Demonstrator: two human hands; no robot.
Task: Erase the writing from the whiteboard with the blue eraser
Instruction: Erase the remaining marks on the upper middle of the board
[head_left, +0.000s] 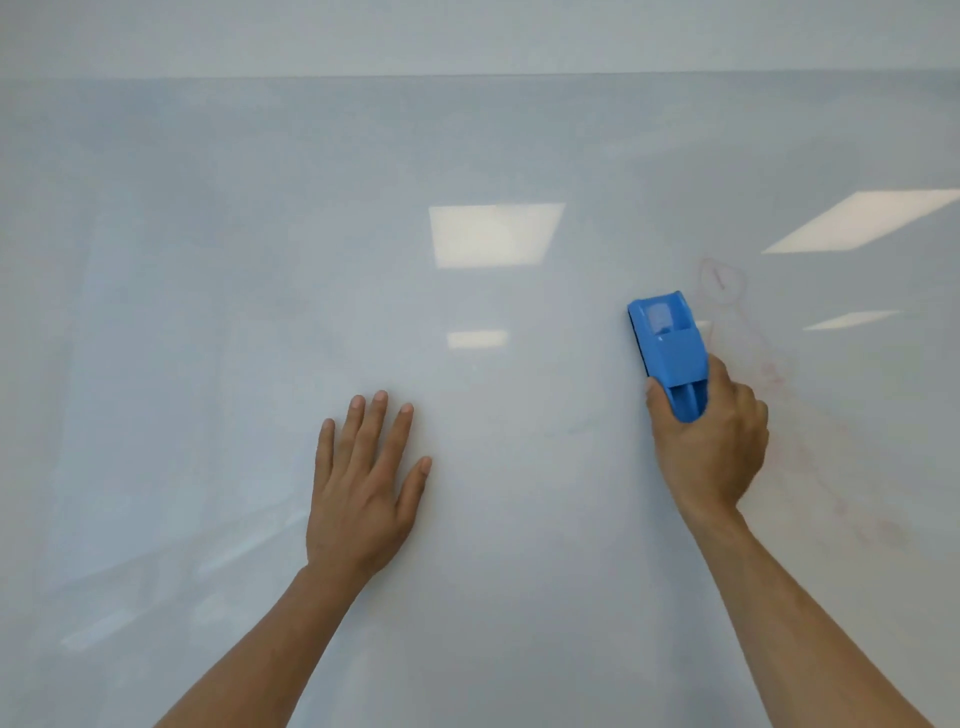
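A glossy whiteboard fills nearly the whole view. My right hand grips the lower end of the blue eraser, whose dark pad lies against the board. Just right of the eraser are faint reddish marker traces, a small loop with smudges trailing down to the right. My left hand rests flat on the board, left of centre, fingers spread and holding nothing.
The board's top edge runs across the upper part of the view, with pale wall above. Bright ceiling-light reflections sit on the board's surface at centre and upper right.
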